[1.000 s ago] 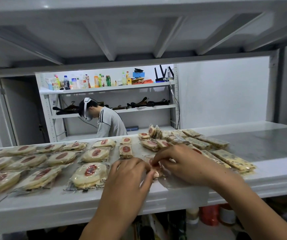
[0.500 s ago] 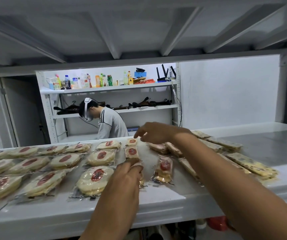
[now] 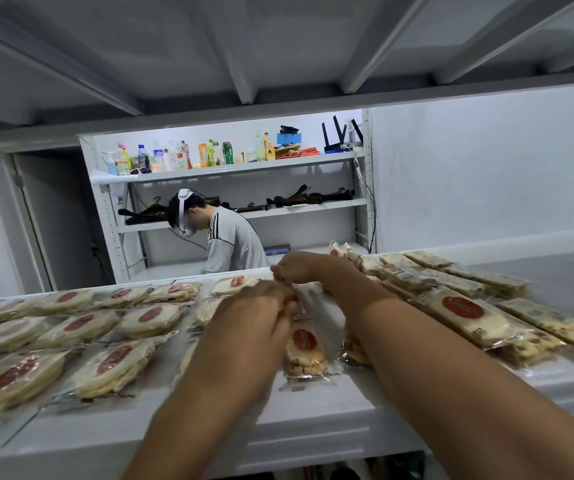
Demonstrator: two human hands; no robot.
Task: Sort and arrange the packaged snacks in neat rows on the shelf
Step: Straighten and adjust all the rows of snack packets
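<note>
The small packet (image 3: 304, 344) is lying front to back; my curled left hand (image 3: 257, 317) is touching its left edge, my bunched right hand (image 3: 297, 268) is hovering behind it, grips unclear.

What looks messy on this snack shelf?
The long speckled bar packs on the right are heaped crookedly, overlapping at different angles, and one red-label pack lies on top of them. The round packs on the left lie in fairly even rows, so the right side stands out.

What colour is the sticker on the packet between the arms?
Red round sticker, seen in head view.
</note>
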